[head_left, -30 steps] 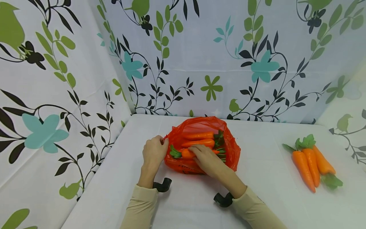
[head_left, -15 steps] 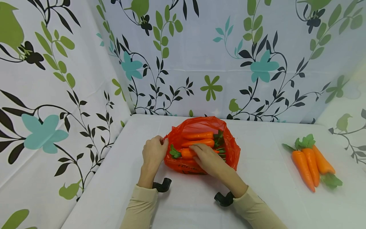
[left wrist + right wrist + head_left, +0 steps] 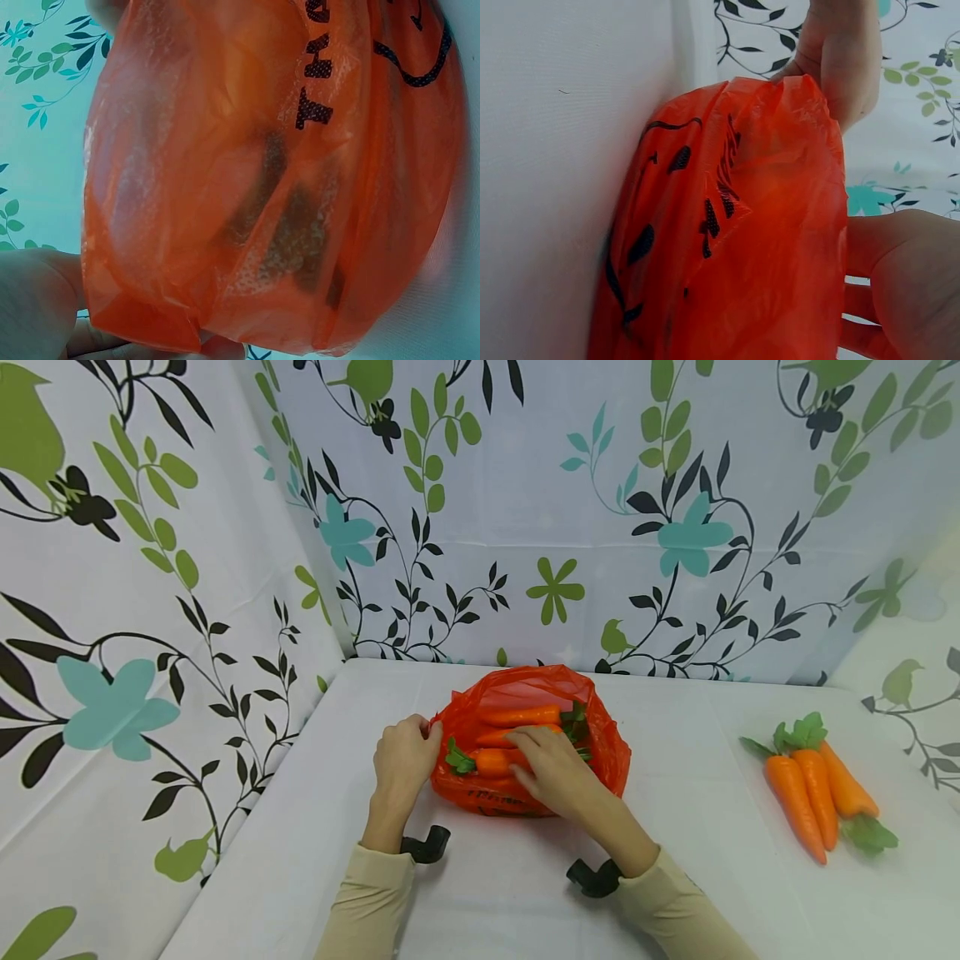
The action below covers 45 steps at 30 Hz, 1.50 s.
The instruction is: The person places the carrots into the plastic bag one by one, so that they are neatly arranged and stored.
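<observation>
An orange-red plastic bag point(image 3: 611, 760) lies with its mouth spread wide on the white table, several carrots inside. My left hand point(image 3: 402, 758) pinches the bag's left rim; in the left wrist view its fingers lie at the bag's edge. Over the bag's mouth, my right hand point(image 3: 555, 772) hovers with loosely bent fingers just above the carrots. Below its fingertips is the nearest carrot point(image 3: 492, 763), green leaves pointing left. Another carrot point(image 3: 519, 717) rests farther back with leaves at the right. In the right wrist view the bag wall hides the fingertips of the right hand point(image 3: 915, 277).
Three loose carrots point(image 3: 817, 789) with green leaves lie together at the table's right side. A patterned cloth point(image 3: 480, 543) stands behind the white table point(image 3: 697, 793) and on its left. A black fitting point(image 3: 427, 845) is worn on the left wrist.
My right hand has shifted slightly right and up off the nearest carrot, which stays in the bag. The left hand holds the rim as before.
</observation>
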Motion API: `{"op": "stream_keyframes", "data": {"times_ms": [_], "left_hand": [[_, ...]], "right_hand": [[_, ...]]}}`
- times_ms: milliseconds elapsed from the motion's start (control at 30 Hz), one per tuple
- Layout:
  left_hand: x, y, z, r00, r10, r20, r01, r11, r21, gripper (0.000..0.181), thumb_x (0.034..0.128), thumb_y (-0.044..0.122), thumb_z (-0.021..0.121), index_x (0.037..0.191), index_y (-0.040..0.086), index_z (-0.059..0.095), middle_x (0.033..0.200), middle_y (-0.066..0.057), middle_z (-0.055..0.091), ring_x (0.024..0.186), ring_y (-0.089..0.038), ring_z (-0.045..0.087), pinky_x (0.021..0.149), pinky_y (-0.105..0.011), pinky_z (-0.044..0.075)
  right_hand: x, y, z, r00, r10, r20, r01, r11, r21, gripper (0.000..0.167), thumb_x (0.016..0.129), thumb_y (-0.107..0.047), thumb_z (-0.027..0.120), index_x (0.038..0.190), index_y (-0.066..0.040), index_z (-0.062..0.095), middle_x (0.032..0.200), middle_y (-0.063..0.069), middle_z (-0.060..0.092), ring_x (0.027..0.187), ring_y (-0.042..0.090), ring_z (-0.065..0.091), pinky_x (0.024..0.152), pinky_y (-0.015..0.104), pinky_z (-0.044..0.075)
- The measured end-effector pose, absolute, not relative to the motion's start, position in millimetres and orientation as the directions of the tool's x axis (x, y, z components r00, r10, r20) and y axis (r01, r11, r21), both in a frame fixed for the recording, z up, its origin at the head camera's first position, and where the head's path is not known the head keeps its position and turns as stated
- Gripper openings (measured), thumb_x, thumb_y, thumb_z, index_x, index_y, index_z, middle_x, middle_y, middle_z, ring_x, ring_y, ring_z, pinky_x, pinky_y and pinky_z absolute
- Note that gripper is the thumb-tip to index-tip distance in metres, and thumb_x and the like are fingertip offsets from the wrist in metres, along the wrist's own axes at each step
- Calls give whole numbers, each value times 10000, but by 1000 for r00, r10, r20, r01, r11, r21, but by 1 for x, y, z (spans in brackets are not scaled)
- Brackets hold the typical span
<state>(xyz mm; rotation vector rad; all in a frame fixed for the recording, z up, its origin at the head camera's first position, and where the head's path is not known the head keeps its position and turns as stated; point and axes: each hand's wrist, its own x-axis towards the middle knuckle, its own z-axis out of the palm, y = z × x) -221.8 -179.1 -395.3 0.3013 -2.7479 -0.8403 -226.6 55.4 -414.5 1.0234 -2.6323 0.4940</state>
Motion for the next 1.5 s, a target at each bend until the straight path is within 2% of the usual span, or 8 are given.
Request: {"op": "stream_keyframes", "data": {"times_ms": [400, 833, 1133, 1500], "left_hand": [[-222, -179, -395, -947, -270, 173, -125, 808, 576, 292, 971, 283, 583, 794, 58, 643, 644, -71, 591, 569, -213, 526, 474, -262, 390], [-222, -180, -395, -947, -272, 169, -128, 805, 579, 290, 975, 287, 589, 818, 51, 656, 656, -77, 599, 573, -214, 530, 481, -258, 417], [-223, -180, -398, -946, -272, 179, -121, 805, 581, 293, 974, 289, 585, 813, 54, 656, 651, -71, 596, 572, -213, 531, 484, -266, 406], [-222, -181, -396, -946, -274, 174, -128, 807, 576, 291, 974, 292, 583, 830, 52, 666, 654, -74, 601, 573, -210, 529, 484, -262, 408]], "right_hand": [[-228, 60, -405, -725, -568, 390, -670, 713, -208, 484, 914, -246, 722, 1355, -104, 582, 1320, 73, 628, 1235, 270, 561, 1030, 465, 460], [-231, 69, -396, -755, -517, 402, -636, 727, -258, 512, 921, -287, 710, 1372, -103, 553, 1292, 94, 621, 1247, 298, 553, 1052, 556, 445], [-234, 79, -393, -734, -493, 468, -641, 730, -237, 500, 910, -302, 724, 1334, -75, 586, 1273, 98, 614, 1202, 297, 553, 945, 499, 471], [-238, 87, -392, -756, -463, 463, -613, 749, -253, 505, 912, -304, 718, 1336, -65, 585, 1282, 123, 613, 1205, 327, 551, 968, 531, 461]]}}
